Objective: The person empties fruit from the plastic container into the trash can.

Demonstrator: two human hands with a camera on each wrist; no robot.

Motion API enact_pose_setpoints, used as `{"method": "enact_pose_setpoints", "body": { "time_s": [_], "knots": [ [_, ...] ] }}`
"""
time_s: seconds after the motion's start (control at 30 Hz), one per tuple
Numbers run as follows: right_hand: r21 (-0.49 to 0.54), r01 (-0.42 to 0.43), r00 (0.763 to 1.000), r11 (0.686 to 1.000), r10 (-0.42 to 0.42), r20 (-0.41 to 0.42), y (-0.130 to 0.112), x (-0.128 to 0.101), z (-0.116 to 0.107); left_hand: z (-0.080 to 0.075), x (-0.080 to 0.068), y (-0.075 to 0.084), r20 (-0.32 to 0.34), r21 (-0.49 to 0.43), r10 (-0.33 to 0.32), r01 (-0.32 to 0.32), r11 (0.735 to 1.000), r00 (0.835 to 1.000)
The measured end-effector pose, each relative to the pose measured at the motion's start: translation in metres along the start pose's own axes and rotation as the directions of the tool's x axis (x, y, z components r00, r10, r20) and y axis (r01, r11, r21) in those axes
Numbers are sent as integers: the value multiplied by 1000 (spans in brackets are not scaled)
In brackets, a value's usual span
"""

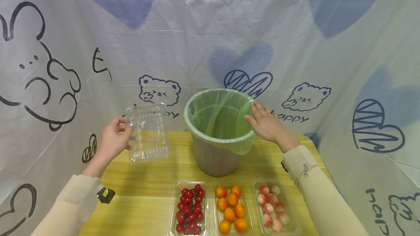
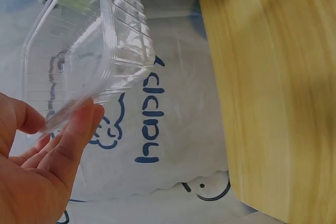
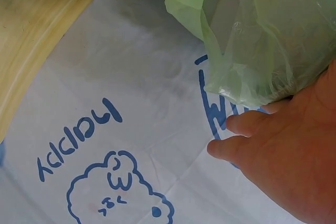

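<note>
Fruit trays (image 1: 206,207) lie nearest. Left hand (image 1: 115,137) pinches clear container (image 1: 149,132) left of bin (image 1: 214,159); right hand (image 1: 267,123), fingers extended, meets liner (image 1: 244,148). Apparent step: container positioning; next move likely requires steady liner.

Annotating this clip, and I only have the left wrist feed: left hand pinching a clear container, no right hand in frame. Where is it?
Observer: The right hand is at the right side of the bin, against the green liner.
Operator: Ok. Anything on the table that my feed misses?
Observer: Yes, three clear trays side by side on the near part of the table, all with contents.
Operator: What's in the middle one?
Observer: Round orange fruit.
</note>
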State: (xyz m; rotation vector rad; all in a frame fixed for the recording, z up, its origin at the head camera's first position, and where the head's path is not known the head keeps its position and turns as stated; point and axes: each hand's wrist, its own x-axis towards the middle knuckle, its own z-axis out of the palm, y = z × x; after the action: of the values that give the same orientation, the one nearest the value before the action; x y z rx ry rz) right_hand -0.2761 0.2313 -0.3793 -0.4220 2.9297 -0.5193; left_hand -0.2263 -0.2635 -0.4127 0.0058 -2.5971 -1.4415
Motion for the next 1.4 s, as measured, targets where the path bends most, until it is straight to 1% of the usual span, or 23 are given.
{"method": "enact_pose_setpoints", "body": {
  "time_s": [0.13,0.23,0.3,0.43,0.57,0.83,1.03,1.13,1.27,1.4],
  "knots": [
    [4,5,1000,1000,-5,-5,-1,-1,0,1,-4,-5,27,19,0,-1,1000,1000],
    [10,5,1000,1000,-5,-1,-1,-2,0,2,-8,-10,51,36,-11,9,999,999],
    [11,2,1000,1000,-2,4,-1,-2,-1,3,-11,-13,68,31,-22,19,999,997],
    [16,0,1000,1000,0,9,-1,-2,0,5,-16,-23,94,17,-36,35,999,995],
    [20,1,1000,1000,-1,8,-1,-1,0,8,-23,-35,122,47,-60,55,997,991],
    [22,0,1000,1000,0,7,-1,-2,0,12,-41,-60,181,121,-124,103,987,976],
    [26,1,1000,1000,-1,8,-1,-4,-1,15,-56,-79,198,142,-180,154,978,964],
    [24,2,1000,1000,-3,8,-1,-4,-1,17,-65,-90,212,145,-212,184,972,954],
    [23,6,1000,1000,-6,6,-2,-4,0,18,-76,-104,242,149,-233,201,968,942],
    [22,10,1000,1000,-10,5,-2,-4,0,19,-85,-112,246,153,-244,211,965,938]
  ]
}}
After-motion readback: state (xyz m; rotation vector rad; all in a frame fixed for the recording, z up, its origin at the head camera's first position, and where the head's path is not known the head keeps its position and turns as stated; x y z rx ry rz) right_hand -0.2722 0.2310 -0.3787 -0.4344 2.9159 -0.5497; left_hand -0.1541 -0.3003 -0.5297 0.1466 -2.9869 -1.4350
